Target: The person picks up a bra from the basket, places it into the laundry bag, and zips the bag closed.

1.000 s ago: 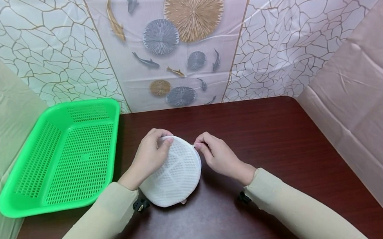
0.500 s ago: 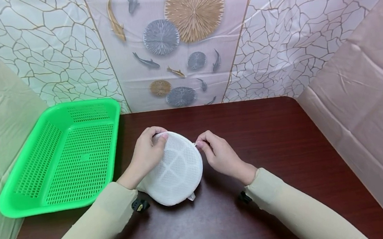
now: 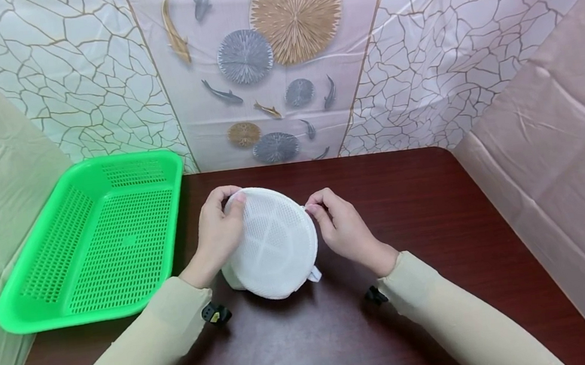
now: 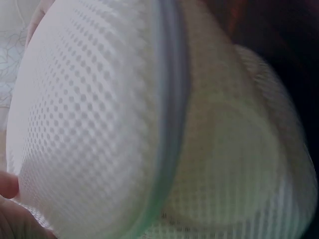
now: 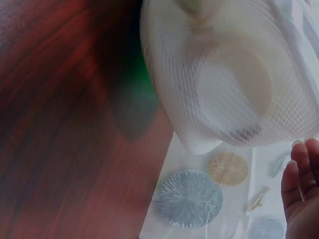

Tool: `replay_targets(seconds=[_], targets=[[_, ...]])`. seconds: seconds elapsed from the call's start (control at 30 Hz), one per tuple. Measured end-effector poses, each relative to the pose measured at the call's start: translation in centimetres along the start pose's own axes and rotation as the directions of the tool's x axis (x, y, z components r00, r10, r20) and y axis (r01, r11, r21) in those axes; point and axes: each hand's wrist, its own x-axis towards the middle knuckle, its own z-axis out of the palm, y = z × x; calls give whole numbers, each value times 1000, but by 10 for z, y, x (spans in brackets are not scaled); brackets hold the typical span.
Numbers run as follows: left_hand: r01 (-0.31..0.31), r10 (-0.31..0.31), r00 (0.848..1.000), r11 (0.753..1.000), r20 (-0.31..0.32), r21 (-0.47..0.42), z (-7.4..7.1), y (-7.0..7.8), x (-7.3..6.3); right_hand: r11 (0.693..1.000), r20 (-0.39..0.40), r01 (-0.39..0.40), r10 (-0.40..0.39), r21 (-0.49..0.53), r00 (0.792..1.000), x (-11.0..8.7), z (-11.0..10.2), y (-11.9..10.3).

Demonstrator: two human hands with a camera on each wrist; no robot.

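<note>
A white mesh laundry bag (image 3: 278, 250), round-faced and with a zipped edge, is held up over the table in the head view. My left hand (image 3: 218, 230) grips its upper left rim, thumb on the mesh face. At the bag's right edge, my right hand (image 3: 346, 224) pinches the small zipper pull between thumb and forefinger. A pale fabric tab (image 3: 314, 274) sticks out at the lower right. Close up in the left wrist view, the zipper band (image 4: 172, 84) curves down past the mesh. Through the mesh, the right wrist view shows a pale round shape (image 5: 232, 92) I cannot identify.
A green plastic basket (image 3: 129, 249) with slotted walls stands on the left of the dark red-brown table (image 3: 407, 193). Patterned sheeting (image 3: 281, 87) rises behind the table's back edge. Plain cloth panels (image 3: 563, 133) flank both sides.
Both hands have shifted the bag up and to the right, turning its round face more toward the head camera. The right hand keeps its pinch at the zipper. The basket stays put.
</note>
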Motion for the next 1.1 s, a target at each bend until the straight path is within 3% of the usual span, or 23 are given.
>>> replay_targets(seconds=[0.13, 0.3, 0.6, 0.83, 1.0, 1.1], targets=[[14, -15, 999, 999, -33, -51, -1, -1, 2, 1000, -13, -2, 2, -8, 1000, 1, -3, 1], [2, -1, 1000, 997, 11, -72, -1, -6, 3, 1000, -1, -8, 8, 2, 1000, 0, -2, 4], [-109, 115, 990, 992, 87, -69, 1, -1, 3, 1000, 7, -20, 20, 24, 1000, 2, 0, 1], [-248, 224, 950, 965, 216, 90, 12, 6, -5, 1000, 26, -10, 10, 16, 1000, 1, 6, -1], [-359, 295, 902, 918, 314, 168, 20, 10, -13, 1000, 38, 16, -17, 11, 999, 1, 10, -3], [-391, 308, 879, 903, 365, 178, 23, 10, -16, 1000, 36, 24, -24, 5, 999, 0, 12, -3]])
